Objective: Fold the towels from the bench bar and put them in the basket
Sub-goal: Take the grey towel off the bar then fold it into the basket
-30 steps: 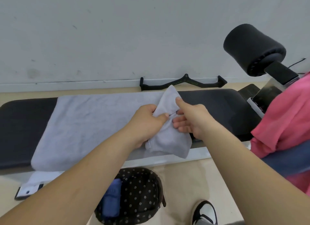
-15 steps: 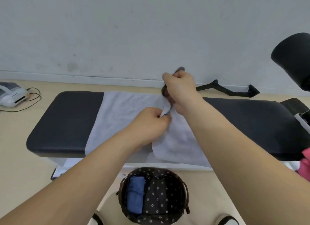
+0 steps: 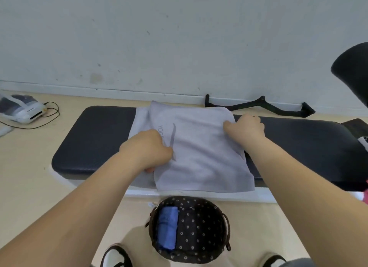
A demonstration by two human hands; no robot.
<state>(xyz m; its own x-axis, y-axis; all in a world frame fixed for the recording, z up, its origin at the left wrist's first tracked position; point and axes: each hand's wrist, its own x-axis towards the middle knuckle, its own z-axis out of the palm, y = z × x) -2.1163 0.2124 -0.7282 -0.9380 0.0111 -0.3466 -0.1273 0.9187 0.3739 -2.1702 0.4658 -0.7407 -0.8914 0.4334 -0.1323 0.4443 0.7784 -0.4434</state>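
Now we have the grey towel [image 3: 199,147] lying across the middle of the black bench pad [image 3: 95,139], folded over once so that the upper layer sits a little off the lower one along the left side, with its near edge hanging just over the front edge of the pad. Our left hand [image 3: 148,150] is curled at the towel's left edge with the fingers tucked under cloth, pinching the layers there; our right hand [image 3: 246,127] is closed on the far right corner, by the pad's back edge. We judge the cloth to be light, soft and limp, so it will sag and slide out of line unless both ends of an edge are held together, and the corners are the sensible places to take it for the next fold. Below the front edge stands the dotted basket [image 3: 203,227] on the floor, with a folded blue towel [image 3: 167,232] already lying in its left half. The printed lettering near our left hand is partly covered, our fingertips are hidden under the fabric, and the padded roller [image 3: 352,67] at the right is cut off by the frame.
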